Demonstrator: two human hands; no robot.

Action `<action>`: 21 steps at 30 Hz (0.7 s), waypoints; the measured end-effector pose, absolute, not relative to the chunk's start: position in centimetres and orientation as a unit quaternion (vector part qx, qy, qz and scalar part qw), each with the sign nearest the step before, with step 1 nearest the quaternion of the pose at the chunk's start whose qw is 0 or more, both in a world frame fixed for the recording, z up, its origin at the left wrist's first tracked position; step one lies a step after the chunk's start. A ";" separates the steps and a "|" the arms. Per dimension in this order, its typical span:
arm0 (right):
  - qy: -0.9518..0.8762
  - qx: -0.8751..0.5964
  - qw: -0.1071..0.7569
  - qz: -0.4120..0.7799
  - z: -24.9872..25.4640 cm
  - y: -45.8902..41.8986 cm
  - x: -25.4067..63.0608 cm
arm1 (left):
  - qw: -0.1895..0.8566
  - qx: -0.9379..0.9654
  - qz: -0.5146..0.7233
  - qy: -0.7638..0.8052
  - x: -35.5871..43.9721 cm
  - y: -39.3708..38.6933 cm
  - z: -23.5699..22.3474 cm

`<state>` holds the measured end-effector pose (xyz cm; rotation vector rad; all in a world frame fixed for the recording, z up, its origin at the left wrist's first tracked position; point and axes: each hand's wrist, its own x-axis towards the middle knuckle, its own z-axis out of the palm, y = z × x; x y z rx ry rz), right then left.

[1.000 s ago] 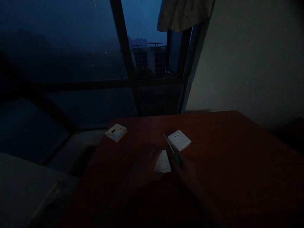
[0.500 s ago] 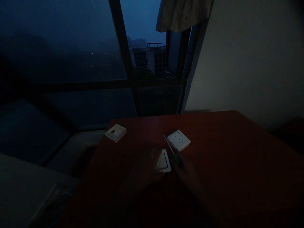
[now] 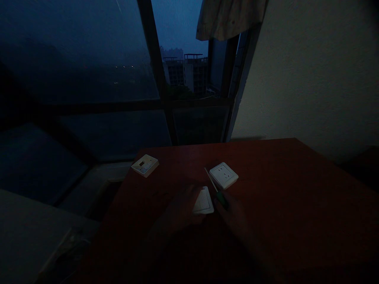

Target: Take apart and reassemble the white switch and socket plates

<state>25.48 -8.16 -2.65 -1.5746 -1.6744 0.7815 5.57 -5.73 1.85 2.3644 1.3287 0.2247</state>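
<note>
My left hand (image 3: 186,207) is closed around the left side of a white wall switch plate (image 3: 205,200), which lies low over the table with its square inner panel facing up. The fingers cover its left part. In my right hand (image 3: 233,211) is a screwdriver (image 3: 221,199), gripped by its green handle, its thin shaft pointing away and to the left. The screwdriver's shaft passes along the left edge of a white wall socket (image 3: 224,174), which sits on the table with its slots upward. Dim light blurs the finger details.
The reddish-brown table (image 3: 296,189) runs under everything. Near its far left edge lies another white plate (image 3: 145,165) with a rectangular opening. Behind it stand dark-framed windows (image 3: 118,104), a hanging curtain (image 3: 231,19) and a pale wall (image 3: 310,79) on the right.
Half a second ago a dark gap showed around the switch plate's inner panel; now only a thin line shows there. Both hands keep nearly the same place and hold.
</note>
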 end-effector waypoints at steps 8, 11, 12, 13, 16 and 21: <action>-0.648 -0.603 0.353 0.303 -2.6 -8.2 25.5 | 0.163 0.865 0.035 0.474 6.4 -5.6 2.5; -0.651 -0.598 0.355 0.303 -2.5 -8.2 25.5 | 0.162 0.862 0.023 0.479 6.6 -5.7 2.7; -0.651 -0.599 0.355 0.303 -2.4 -8.2 25.5 | 0.164 0.860 0.020 0.482 6.7 -5.8 2.8; -0.650 -0.600 0.355 0.302 -2.4 -8.2 25.5 | 0.166 0.858 0.019 0.486 6.6 -5.9 2.8; -0.647 -0.609 0.350 0.298 -2.3 -8.3 25.4 | 0.159 0.845 0.037 0.509 6.0 -6.2 3.1; -0.643 -0.622 0.341 0.289 -2.5 -8.3 25.5 | 0.111 0.800 0.087 0.583 1.5 -6.1 4.3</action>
